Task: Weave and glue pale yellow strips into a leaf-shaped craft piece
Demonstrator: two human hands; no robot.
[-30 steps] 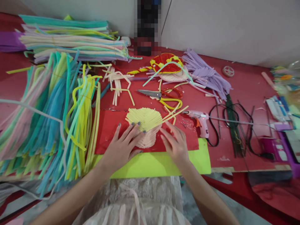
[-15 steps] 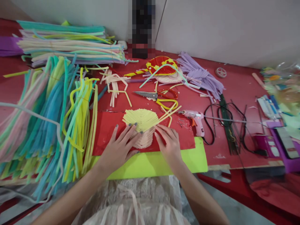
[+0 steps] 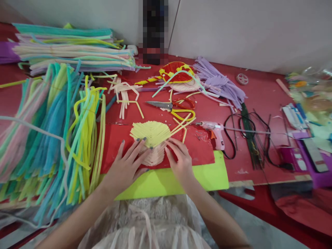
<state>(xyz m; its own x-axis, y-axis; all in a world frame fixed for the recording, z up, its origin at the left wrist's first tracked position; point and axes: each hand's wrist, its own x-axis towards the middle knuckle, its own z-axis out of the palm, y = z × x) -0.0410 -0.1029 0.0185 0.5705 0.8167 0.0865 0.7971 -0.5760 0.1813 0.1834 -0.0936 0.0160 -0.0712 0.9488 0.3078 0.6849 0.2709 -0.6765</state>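
A leaf-shaped piece made of pipe cleaners (image 3: 153, 133), pale yellow above and pale pink below, lies flat on a red sheet (image 3: 114, 145). My left hand (image 3: 127, 162) rests with fingers spread, its fingertips pressing on the piece's left side and middle. At the right edge, my right hand (image 3: 180, 157) pinches the piece between thumb and fingers; the exact strand in the pinch is hidden. Loose pale yellow pipe cleaner ends (image 3: 184, 125) stick out to the upper right, just above the right fingertips.
Scissors (image 3: 171, 105) lie behind the piece, and a pink glue gun (image 3: 214, 131) with its cord lies to the right. Pipe cleaner bundles (image 3: 52, 114) fill the left side. Purple pipe cleaners (image 3: 220, 81) and a red-and-yellow pipe cleaner piece (image 3: 176, 72) are at the back. A lime-green sheet (image 3: 207, 176) lies in front.
The whole view has shifted slightly, so things appear a little further left. Both hands keep nearly the same places on the piece.
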